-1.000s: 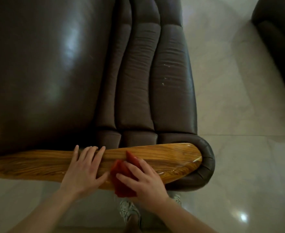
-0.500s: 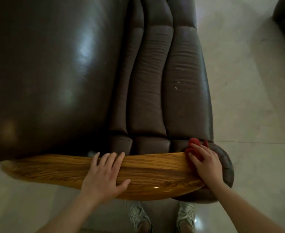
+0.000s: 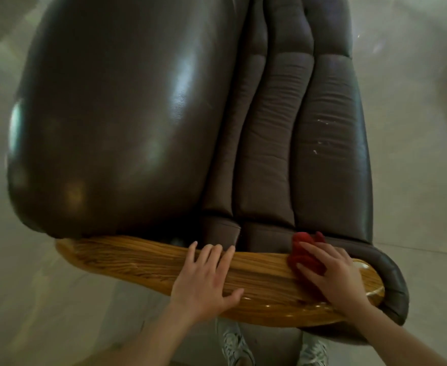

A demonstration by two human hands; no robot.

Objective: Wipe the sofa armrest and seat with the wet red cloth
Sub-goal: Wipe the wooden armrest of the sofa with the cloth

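- The right hand (image 3: 333, 276) lies flat with fingers spread over the red cloth (image 3: 305, 256), pressing it onto the wooden armrest (image 3: 148, 262) near its right end; a flat palm rather than a pinch likely puts more of the wet cloth against the wood.
- The cloth is bunched under the fingers, and its far edge pokes out against the dark leather just beyond the wood.
- The left hand (image 3: 203, 278) holds nothing: it rests open on the middle of the armrest, fingers reaching over the far edge, probably to brace the body while leaning in.
- The seat (image 3: 116, 122), far and left of the armrest, looks glossy; whether it has been wiped I cannot tell.
- Count: one cloth, one wooden armrest in view, two hands, two shoes (image 3: 234, 344) on the floor at the near edge, and three padded leather ribs (image 3: 267, 143) right of the seat.
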